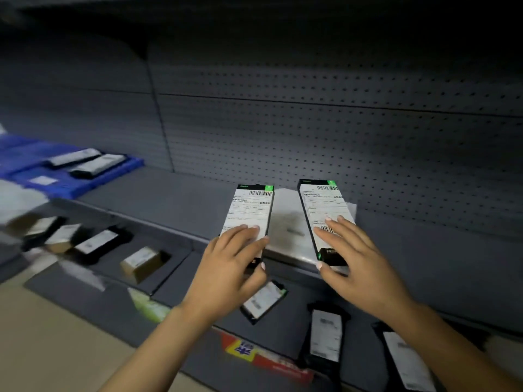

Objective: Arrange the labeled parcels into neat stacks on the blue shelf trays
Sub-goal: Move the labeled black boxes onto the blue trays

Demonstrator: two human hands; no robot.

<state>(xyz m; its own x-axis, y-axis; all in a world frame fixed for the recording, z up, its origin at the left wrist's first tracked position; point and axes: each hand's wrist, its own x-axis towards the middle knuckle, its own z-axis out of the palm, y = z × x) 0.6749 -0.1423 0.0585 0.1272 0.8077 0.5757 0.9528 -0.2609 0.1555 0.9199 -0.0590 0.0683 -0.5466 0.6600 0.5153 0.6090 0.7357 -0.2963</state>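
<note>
Two long black boxes with white labels lie side by side on the grey shelf. My left hand (235,256) grips the near end of the left parcel (250,210), fingers on top and thumb at its end. My right hand (351,256) grips the near end of the right parcel (322,205) the same way. A flat whitish packet (285,222) lies between and under them. At the far left sits a blue tray (85,182) with two black labelled parcels (85,162) in it.
On the lower shelf lie several more labelled parcels (263,301), black ones and brown cardboard boxes (141,263). A red and yellow sign (254,352) hangs on the lower shelf front. Perforated grey back panel (339,123) stands behind the shelf.
</note>
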